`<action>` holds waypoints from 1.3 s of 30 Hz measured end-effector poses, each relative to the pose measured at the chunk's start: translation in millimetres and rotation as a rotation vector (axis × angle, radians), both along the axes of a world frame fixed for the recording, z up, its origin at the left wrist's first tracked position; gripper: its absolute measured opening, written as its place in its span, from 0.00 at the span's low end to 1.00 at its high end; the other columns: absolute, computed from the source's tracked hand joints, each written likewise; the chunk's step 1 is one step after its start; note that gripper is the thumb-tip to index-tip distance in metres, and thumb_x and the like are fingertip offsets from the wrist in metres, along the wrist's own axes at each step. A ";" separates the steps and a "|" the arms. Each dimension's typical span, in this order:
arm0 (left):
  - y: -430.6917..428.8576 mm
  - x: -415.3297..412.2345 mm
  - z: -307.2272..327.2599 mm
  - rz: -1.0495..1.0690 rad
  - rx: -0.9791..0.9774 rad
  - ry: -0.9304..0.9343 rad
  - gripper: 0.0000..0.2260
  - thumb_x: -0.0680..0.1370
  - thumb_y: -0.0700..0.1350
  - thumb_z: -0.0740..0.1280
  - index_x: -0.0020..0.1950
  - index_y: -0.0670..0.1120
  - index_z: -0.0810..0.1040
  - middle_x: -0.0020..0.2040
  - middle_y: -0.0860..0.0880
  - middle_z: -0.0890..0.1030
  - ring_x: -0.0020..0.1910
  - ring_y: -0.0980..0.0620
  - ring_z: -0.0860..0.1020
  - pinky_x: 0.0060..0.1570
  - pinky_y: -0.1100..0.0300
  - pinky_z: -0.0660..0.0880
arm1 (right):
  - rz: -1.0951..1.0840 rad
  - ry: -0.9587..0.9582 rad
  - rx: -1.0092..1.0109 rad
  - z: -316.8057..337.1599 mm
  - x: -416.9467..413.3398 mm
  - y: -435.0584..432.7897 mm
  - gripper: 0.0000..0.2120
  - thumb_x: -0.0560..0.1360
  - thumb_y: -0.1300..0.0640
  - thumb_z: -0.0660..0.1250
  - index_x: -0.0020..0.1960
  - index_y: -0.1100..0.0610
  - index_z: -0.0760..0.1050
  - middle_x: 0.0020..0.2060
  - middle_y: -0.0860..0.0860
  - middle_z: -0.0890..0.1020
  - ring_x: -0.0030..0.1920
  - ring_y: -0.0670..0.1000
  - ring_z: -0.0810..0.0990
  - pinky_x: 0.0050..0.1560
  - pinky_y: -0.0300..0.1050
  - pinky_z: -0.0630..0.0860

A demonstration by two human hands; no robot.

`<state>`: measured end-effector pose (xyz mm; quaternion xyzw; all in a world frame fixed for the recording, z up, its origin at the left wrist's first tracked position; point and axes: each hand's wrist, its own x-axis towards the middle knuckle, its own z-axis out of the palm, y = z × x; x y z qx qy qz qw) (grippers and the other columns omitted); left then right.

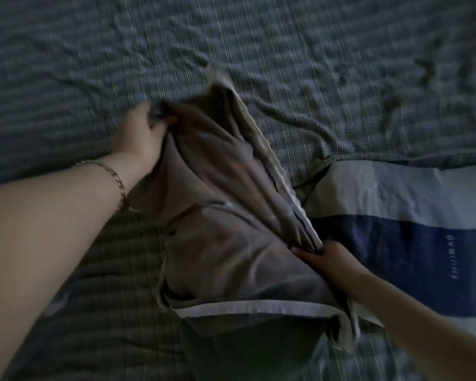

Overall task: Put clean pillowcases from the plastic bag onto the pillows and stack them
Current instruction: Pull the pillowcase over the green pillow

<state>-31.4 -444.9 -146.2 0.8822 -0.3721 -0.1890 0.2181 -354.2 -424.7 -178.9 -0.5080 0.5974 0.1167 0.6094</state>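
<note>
One head-worn camera looks forward and down, close above the checked bedsheet [300, 64].

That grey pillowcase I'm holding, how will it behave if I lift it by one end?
Probably floppy: the grey pillowcase creases in long folds between the left hand and right hand. Likely light, since finger grips alone seem to hold it up. It should drape rather than keep shape.
</note>
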 end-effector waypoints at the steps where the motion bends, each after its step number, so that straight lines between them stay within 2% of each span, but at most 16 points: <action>1: 3.6 -2.0 -4.4 -0.033 0.051 0.000 0.11 0.77 0.45 0.65 0.57 0.41 0.75 0.53 0.43 0.78 0.54 0.45 0.76 0.54 0.53 0.71 | 0.000 0.042 0.039 -2.6 -5.2 3.2 0.08 0.72 0.54 0.71 0.42 0.60 0.79 0.36 0.52 0.80 0.43 0.51 0.79 0.43 0.44 0.72; 5: 24.1 -55.4 -10.3 0.101 0.253 -0.092 0.22 0.77 0.46 0.62 0.70 0.49 0.65 0.72 0.42 0.61 0.70 0.40 0.62 0.68 0.48 0.60 | -0.154 0.081 0.072 -5.9 -3.1 18.5 0.11 0.75 0.56 0.66 0.52 0.63 0.78 0.48 0.60 0.80 0.47 0.52 0.75 0.47 0.41 0.68; 7: 36.2 -94.4 0.3 0.179 0.394 0.032 0.29 0.75 0.55 0.63 0.74 0.49 0.59 0.75 0.43 0.51 0.74 0.40 0.53 0.71 0.46 0.55 | -0.316 -0.015 0.194 3.3 -5.6 33.0 0.17 0.73 0.52 0.67 0.58 0.59 0.75 0.56 0.59 0.79 0.53 0.54 0.77 0.54 0.44 0.72; 11: 93.4 -152.1 19.4 0.087 0.726 0.280 0.47 0.68 0.68 0.65 0.77 0.51 0.45 0.76 0.44 0.41 0.74 0.37 0.49 0.70 0.44 0.57 | -0.245 -0.137 0.434 28.6 -18.2 46.6 0.28 0.63 0.49 0.74 0.61 0.54 0.74 0.50 0.50 0.82 0.49 0.50 0.80 0.49 0.40 0.76; 14: 133.9 -162.4 26.5 0.111 0.768 0.491 0.50 0.65 0.70 0.66 0.77 0.51 0.46 0.77 0.42 0.46 0.74 0.38 0.55 0.70 0.48 0.59 | 0.065 -0.018 0.181 41.3 -8.5 54.1 0.23 0.66 0.55 0.76 0.60 0.55 0.76 0.48 0.48 0.80 0.54 0.50 0.79 0.50 0.35 0.70; 17: 129.6 -152.7 46.3 0.296 0.517 0.678 0.49 0.60 0.72 0.67 0.75 0.51 0.58 0.74 0.44 0.63 0.70 0.41 0.65 0.69 0.49 0.63 | 0.097 -0.121 0.027 72.2 14.4 67.9 0.24 0.68 0.61 0.72 0.63 0.53 0.71 0.48 0.46 0.77 0.54 0.47 0.76 0.50 0.34 0.68; 21: 97.7 -139.8 88.1 0.377 0.363 0.895 0.64 0.41 0.76 0.70 0.74 0.52 0.61 0.70 0.49 0.70 0.66 0.45 0.72 0.66 0.47 0.68 | 0.182 -0.100 -0.383 152.3 24.9 57.9 0.26 0.62 0.54 0.72 0.58 0.48 0.69 0.46 0.47 0.80 0.49 0.53 0.79 0.50 0.49 0.77; 23: 87.4 -141.2 116.8 0.463 0.251 1.065 0.58 0.44 0.71 0.76 0.71 0.50 0.67 0.63 0.48 0.77 0.57 0.46 0.78 0.59 0.47 0.74 | 0.350 -0.023 -0.675 207.1 23.6 51.8 0.20 0.62 0.52 0.71 0.52 0.48 0.69 0.36 0.44 0.77 0.39 0.52 0.78 0.39 0.46 0.77; 25: 79.1 -150.7 143.7 0.455 0.059 1.185 0.37 0.62 0.61 0.76 0.66 0.46 0.74 0.57 0.45 0.81 0.52 0.47 0.81 0.52 0.52 0.78 | 0.489 0.025 -0.987 255.0 19.2 49.3 0.18 0.60 0.52 0.73 0.47 0.48 0.70 0.28 0.43 0.71 0.29 0.51 0.71 0.25 0.39 0.68; 27: 75.7 -164.2 165.8 0.389 -0.114 1.292 0.22 0.74 0.52 0.68 0.64 0.42 0.75 0.58 0.43 0.80 0.51 0.47 0.80 0.47 0.57 0.79 | 0.544 0.046 -1.248 291.1 9.8 51.6 0.20 0.54 0.52 0.75 0.43 0.52 0.74 0.25 0.45 0.72 0.23 0.50 0.64 0.25 0.29 0.53; 29: 86.2 -174.8 176.3 0.343 -0.219 1.467 0.19 0.77 0.50 0.62 0.63 0.40 0.75 0.56 0.42 0.80 0.49 0.48 0.81 0.44 0.59 0.80 | 0.626 0.140 -1.299 306.5 9.9 69.2 0.21 0.49 0.53 0.78 0.40 0.53 0.77 0.23 0.50 0.75 0.18 0.52 0.67 0.28 0.29 0.48; 33: 140.8 -178.7 157.9 0.350 -0.069 1.504 0.08 0.79 0.43 0.61 0.47 0.42 0.78 0.40 0.46 0.84 0.37 0.51 0.82 0.36 0.59 0.80 | 0.818 0.483 -1.191 269.4 28.1 121.0 0.11 0.58 0.54 0.67 0.39 0.53 0.82 0.26 0.57 0.79 0.24 0.55 0.78 0.22 0.38 0.67; 35: 171.4 -170.0 141.2 0.532 0.054 1.377 0.08 0.80 0.42 0.59 0.48 0.44 0.77 0.43 0.44 0.81 0.40 0.48 0.80 0.37 0.56 0.78 | 0.978 0.517 -0.762 222.2 28.0 153.5 0.17 0.74 0.60 0.57 0.62 0.57 0.74 0.51 0.66 0.78 0.49 0.61 0.80 0.43 0.49 0.76; 36: 185.9 -163.7 134.0 0.613 0.121 1.332 0.08 0.81 0.42 0.57 0.52 0.44 0.75 0.47 0.42 0.80 0.43 0.46 0.80 0.41 0.54 0.77 | 1.018 0.464 -0.496 196.6 22.0 173.3 0.19 0.79 0.59 0.52 0.69 0.60 0.64 0.62 0.67 0.71 0.60 0.62 0.74 0.54 0.52 0.73; 38: 209.5 -153.3 122.7 0.630 0.307 1.230 0.13 0.82 0.43 0.57 0.65 0.44 0.70 0.57 0.40 0.77 0.51 0.44 0.78 0.49 0.51 0.76 | 0.947 0.363 -0.021 172.4 13.4 208.8 0.31 0.80 0.41 0.45 0.72 0.63 0.61 0.70 0.63 0.63 0.67 0.61 0.67 0.63 0.53 0.69; 39: 217.7 -149.5 116.8 0.558 0.408 1.149 0.15 0.81 0.43 0.58 0.68 0.43 0.69 0.59 0.41 0.77 0.52 0.44 0.78 0.51 0.51 0.76 | 0.935 0.316 0.030 163.6 13.5 220.5 0.37 0.77 0.34 0.44 0.71 0.63 0.63 0.70 0.62 0.65 0.68 0.61 0.67 0.63 0.52 0.69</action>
